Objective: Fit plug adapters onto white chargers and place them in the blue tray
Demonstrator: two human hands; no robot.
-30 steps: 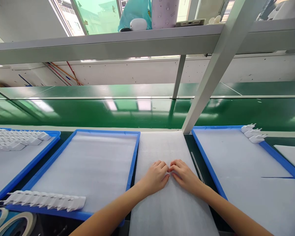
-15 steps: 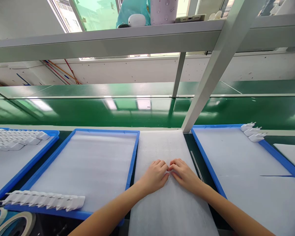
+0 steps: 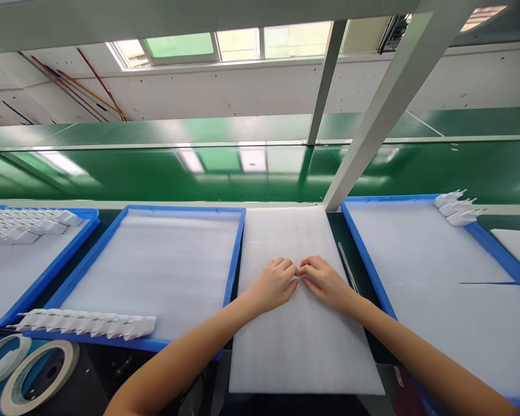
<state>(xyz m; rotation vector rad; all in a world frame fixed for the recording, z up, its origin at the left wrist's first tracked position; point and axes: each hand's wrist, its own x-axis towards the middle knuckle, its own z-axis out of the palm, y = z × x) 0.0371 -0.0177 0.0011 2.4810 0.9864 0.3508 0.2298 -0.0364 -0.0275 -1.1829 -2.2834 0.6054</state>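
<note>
My left hand (image 3: 279,282) and my right hand (image 3: 323,279) meet fingertip to fingertip above a white foam sheet (image 3: 303,346). Both have curled, pinched fingers; whatever lies between the tips is too small or hidden to make out. Left of the sheet is a blue-rimmed tray (image 3: 237,254) with a white lining. Along its front edge sits a row of white plastic parts (image 3: 91,323). A second blue-rimmed tray (image 3: 368,260) lies to the right, with a few white pronged parts (image 3: 457,208) at its far right corner.
At the far left, another blue-rimmed tray (image 3: 75,260) carries many white parts (image 3: 26,224). Rolls of tape (image 3: 67,364) lie at the lower left. A thin metal strip (image 3: 347,266) rests beside the sheet. A slanting grey post (image 3: 372,121) rises behind, before a green belt (image 3: 156,179).
The view has tilted down, so the shelf items have left the top and the sheet's near edge now shows. Both hands keep the same pinched pose over the sheet.
</note>
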